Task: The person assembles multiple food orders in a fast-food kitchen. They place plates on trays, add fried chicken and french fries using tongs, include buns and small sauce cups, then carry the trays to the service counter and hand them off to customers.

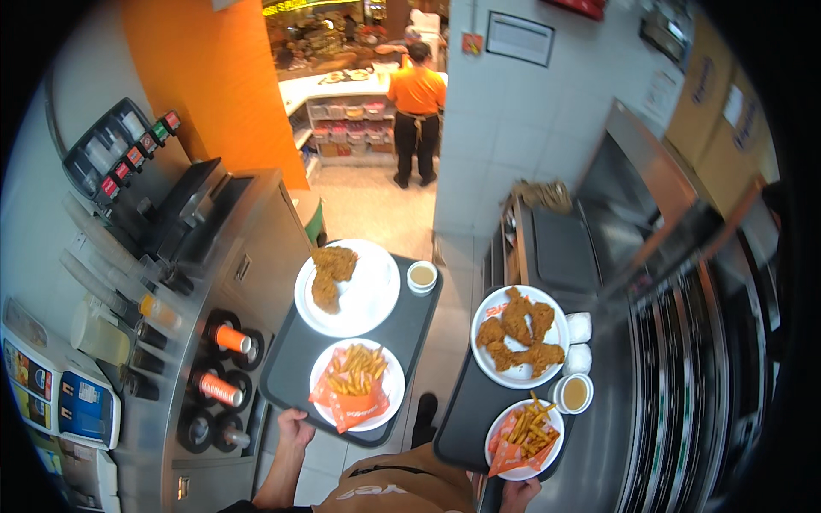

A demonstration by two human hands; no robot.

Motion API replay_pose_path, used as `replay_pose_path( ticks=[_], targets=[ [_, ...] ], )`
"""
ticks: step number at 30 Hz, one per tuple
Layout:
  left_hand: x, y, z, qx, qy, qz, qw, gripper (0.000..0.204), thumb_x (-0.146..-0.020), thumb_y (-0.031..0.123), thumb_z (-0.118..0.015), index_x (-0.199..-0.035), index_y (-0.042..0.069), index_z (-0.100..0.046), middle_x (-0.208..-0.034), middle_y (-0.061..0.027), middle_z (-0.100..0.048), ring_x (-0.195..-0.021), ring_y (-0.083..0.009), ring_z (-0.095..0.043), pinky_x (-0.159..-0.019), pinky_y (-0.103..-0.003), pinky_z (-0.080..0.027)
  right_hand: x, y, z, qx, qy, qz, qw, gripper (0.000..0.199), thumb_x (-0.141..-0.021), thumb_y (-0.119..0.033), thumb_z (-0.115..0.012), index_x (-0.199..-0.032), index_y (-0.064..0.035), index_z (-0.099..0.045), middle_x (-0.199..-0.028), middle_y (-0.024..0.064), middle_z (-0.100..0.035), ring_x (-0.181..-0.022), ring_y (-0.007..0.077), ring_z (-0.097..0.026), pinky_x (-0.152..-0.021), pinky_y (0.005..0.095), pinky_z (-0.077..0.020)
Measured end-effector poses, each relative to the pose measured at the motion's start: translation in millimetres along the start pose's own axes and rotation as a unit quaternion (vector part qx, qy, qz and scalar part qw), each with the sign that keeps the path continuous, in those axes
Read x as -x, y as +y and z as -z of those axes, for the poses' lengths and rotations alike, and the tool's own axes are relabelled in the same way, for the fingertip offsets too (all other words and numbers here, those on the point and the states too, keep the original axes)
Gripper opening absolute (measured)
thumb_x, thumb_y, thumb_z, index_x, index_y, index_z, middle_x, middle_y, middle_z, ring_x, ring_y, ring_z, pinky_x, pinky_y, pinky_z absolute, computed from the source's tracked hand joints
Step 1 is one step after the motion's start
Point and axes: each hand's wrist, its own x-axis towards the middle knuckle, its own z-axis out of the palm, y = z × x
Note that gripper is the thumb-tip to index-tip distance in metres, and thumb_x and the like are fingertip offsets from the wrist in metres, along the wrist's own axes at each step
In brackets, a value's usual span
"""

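Note:
My left hand [295, 429] grips the near left edge of a dark grey tray [286, 368]. On it are a white plate [376, 299] with fried chicken [327, 278], a smaller plate of French fries [355, 369] in an orange paper sleeve, and a cup of brown sauce [422, 275]. My right hand [520, 493], mostly under the rim, holds a second tray [460, 419]. That one bears several pieces of fried chicken [517, 321] on a white plate, more fries [528, 433] in a sleeve, a sauce cup [575, 392] and two white wrapped bundles [579, 327].
Ahead, a doorway beside an orange wall [201, 77] leads to a counter [351, 87], where a person in an orange shirt [417, 90] stands, back turned. A drinks dispenser [115, 150] and cup holders [224, 389] line the left. Steel shelving [676, 385] and cartons [727, 120] flank the right.

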Motion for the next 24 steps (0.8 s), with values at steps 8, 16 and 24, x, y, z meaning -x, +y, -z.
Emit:
replay_pose_path(
  ticks=[8, 16, 24],
  targets=[
    [-158, 131, -131, 0.043, 0.081, -0.108, 0.990, 0.070, -0.057, -0.003, -0.051, -0.127, -0.008, -0.050, -0.130, -0.0215, -0.057, -0.124, -0.0385, -0.052, -0.111, -0.050, -0.039, -213, 95, -263, 0.057, -0.010, -0.140, 0.988, 0.084, -0.060, -0.012, -0.053, -0.141, 0.0020, -0.038, -0.144, 0.0171, -0.043, -0.136, 0.0347, -0.039, -0.116, 0.0481, -0.0293],
    [-352, 228, -177, 0.084, 0.120, -0.168, 0.975, 0.059, -0.062, -0.004, -0.053, -0.120, -0.010, -0.054, -0.122, -0.0210, -0.062, -0.119, -0.0362, -0.057, -0.106, -0.049, -0.044, -397, 219, -476, 0.099, -0.091, -0.188, 0.973, 0.079, -0.066, -0.010, -0.055, -0.142, 0.0018, -0.037, -0.143, 0.0166, -0.045, -0.133, 0.0324, -0.043, -0.116, 0.0468, -0.0297],
    [-569, 350, -186, 0.075, 0.128, -0.194, 0.970, 0.057, -0.062, -0.004, -0.051, -0.119, -0.010, -0.054, -0.120, -0.0211, -0.062, -0.115, -0.0373, -0.059, -0.105, -0.049, -0.046, -535, 390, -613, 0.097, -0.116, -0.228, 0.962, 0.076, -0.065, -0.007, -0.054, -0.139, 0.0012, -0.040, -0.136, 0.0135, -0.050, -0.129, 0.0322, -0.046, -0.113, 0.0450, -0.0332]
  ],
)
